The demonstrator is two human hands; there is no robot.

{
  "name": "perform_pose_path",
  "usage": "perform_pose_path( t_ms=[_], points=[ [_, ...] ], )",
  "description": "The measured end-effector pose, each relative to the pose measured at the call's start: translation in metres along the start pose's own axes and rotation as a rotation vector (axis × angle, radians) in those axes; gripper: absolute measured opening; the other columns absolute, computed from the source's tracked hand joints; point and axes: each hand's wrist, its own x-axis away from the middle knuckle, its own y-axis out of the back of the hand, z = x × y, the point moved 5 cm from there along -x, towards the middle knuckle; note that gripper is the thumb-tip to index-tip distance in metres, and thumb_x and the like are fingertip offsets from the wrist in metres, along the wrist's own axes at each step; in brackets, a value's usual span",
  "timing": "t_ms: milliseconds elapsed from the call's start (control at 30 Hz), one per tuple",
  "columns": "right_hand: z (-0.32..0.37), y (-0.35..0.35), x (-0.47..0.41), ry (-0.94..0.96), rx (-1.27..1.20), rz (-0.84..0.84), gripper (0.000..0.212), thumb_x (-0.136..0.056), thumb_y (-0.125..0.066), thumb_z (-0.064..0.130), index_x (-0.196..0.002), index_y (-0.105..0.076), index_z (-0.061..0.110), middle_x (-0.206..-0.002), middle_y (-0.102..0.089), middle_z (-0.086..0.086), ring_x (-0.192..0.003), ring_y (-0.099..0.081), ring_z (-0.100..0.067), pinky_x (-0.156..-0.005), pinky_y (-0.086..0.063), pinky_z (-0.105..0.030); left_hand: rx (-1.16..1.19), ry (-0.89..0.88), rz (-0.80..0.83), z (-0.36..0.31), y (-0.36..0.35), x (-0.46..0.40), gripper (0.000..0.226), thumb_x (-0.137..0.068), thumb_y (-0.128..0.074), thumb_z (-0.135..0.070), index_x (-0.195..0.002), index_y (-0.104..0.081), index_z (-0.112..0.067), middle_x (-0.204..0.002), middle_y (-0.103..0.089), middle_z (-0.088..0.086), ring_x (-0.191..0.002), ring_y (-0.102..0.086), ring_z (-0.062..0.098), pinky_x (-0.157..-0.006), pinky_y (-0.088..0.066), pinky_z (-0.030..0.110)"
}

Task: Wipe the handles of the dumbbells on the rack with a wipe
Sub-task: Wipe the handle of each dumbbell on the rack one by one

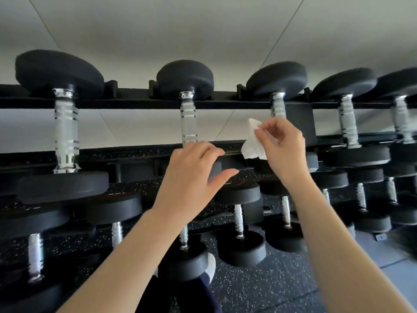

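Step between handles. The right hand (282,145) pinches a crumpled white wipe (252,141) in a fingertip grip, just below the third handle (278,105) on the top rack (135,102). The left hand (191,168) is relaxed, fingers loosely spread, holding nothing, at the base of the second handle (188,118). The next move likely calls for wrapping the wipe round a handle; open room lies between the handles, bounded by the dumbbell heads at either end.

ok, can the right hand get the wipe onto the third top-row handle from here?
Probably yes. The right hand pinches the wipe just below that handle, nothing between them.
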Motion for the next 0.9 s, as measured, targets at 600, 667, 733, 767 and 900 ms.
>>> perform_pose_path(
  t_ms=[600,667,733,767,900],
  points=[
    [-0.115,0.122,-0.063,-0.057,-0.103,-0.005,0.003,-0.086,-0.063,0.015,-0.085,-0.062,0.017,-0.078,-0.06,0.013,-0.077,-0.055,-0.004,-0.067,-0.042,-0.009,-0.248,0.062,0.09,-0.116,-0.124,-0.049,0.062,-0.096,-0.033,-0.054,-0.133,-0.053,-0.009,-0.128,-0.058,0.003,-0.117,-0.053,0.021,-0.097,-0.041,0.037],
    [-0.112,0.11,-0.077,-0.006,-0.13,0.066,0.003,-0.087,-0.063,0.016,-0.086,-0.062,0.018,-0.077,-0.06,0.014,-0.074,-0.053,0.004,-0.068,-0.042,-0.007,-0.255,0.09,0.056,-0.118,-0.125,-0.047,0.06,-0.095,-0.036,-0.053,-0.134,-0.052,-0.009,-0.128,-0.057,0.003,-0.118,-0.052,0.021,-0.099,-0.037,0.035],
    [-0.101,0.091,-0.094,0.05,-0.154,0.108,0.003,-0.087,-0.063,0.016,-0.086,-0.061,0.018,-0.077,-0.059,0.015,-0.073,-0.053,0.009,-0.068,-0.042,-0.006,-0.267,0.114,0.022,-0.118,-0.124,-0.046,0.06,-0.095,-0.039,-0.052,-0.134,-0.053,-0.009,-0.128,-0.057,0.004,-0.118,-0.052,0.022,-0.1,-0.036,0.034],
    [-0.095,0.081,-0.102,0.085,-0.162,0.11,0.004,-0.087,-0.063,0.015,-0.086,-0.061,0.017,-0.078,-0.059,0.015,-0.072,-0.053,0.009,-0.068,-0.042,-0.006,-0.272,0.125,0.004,-0.118,-0.123,-0.044,0.06,-0.094,-0.04,-0.052,-0.134,-0.053,-0.009,-0.126,-0.058,0.005,-0.117,-0.052,0.022,-0.1,-0.035,0.034],
    [-0.082,0.046,-0.126,0.161,-0.146,0.015,0.003,-0.085,-0.065,0.012,-0.087,-0.067,0.012,-0.09,-0.066,-0.001,-0.083,-0.059,-0.008,-0.069,-0.04,-0.006,-0.278,0.144,-0.037,-0.117,-0.12,-0.037,0.058,-0.094,-0.043,-0.05,-0.136,-0.05,-0.011,-0.126,-0.057,0.003,-0.117,-0.05,0.019,-0.1,-0.035,0.033]
  ],
)
